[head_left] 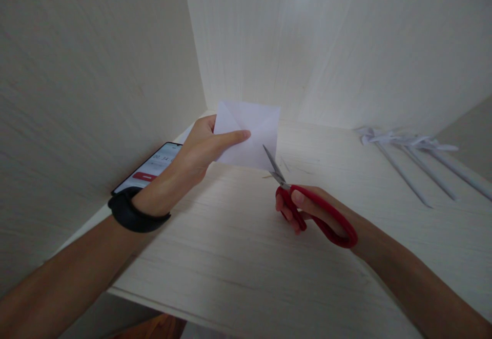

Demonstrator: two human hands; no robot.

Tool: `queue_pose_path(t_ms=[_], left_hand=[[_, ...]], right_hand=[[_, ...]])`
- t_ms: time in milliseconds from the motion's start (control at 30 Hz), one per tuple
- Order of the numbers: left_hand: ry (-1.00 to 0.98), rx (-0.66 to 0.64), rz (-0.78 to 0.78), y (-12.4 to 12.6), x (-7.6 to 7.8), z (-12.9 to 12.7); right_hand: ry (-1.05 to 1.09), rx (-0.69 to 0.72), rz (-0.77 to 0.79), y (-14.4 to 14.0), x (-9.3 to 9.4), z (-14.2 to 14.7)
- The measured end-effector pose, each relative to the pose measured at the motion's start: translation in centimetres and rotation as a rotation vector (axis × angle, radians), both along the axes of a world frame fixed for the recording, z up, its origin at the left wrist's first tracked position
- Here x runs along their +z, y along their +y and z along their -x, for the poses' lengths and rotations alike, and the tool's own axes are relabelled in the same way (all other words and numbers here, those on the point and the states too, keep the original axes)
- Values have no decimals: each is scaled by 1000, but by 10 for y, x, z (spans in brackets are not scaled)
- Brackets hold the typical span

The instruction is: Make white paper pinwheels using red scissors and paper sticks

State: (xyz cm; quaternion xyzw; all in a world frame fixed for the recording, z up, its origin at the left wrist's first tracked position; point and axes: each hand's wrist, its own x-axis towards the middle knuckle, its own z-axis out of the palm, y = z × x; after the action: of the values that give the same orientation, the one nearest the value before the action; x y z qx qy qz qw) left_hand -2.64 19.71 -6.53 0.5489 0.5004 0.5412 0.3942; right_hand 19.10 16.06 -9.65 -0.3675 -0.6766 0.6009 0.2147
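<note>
My left hand pinches the left side of a white square of paper, with the thumb lying across its face. Faint diagonal crease lines run over the paper, which is held up above the table. In my right hand is a pair of scissors with red handles. Its blades are slightly parted and point up and left at the paper's lower right corner. Whether the blades touch the paper I cannot tell.
A phone with a lit screen lies by the left wall, partly behind my left wrist. Several white paper sticks with folded ends lie at the right of the white table. Walls stand at the left and back.
</note>
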Motion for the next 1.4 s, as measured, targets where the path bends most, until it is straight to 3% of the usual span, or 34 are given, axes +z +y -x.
queue_pose_path(t_ms=[533,1400], left_hand=[[-1,-42,7,-3,3,-1],[-5,-3,32,-2,4,-4]], right_hand=[[25,15,-2,1,-6,-2],[-92,-17,-6,1,0,1]])
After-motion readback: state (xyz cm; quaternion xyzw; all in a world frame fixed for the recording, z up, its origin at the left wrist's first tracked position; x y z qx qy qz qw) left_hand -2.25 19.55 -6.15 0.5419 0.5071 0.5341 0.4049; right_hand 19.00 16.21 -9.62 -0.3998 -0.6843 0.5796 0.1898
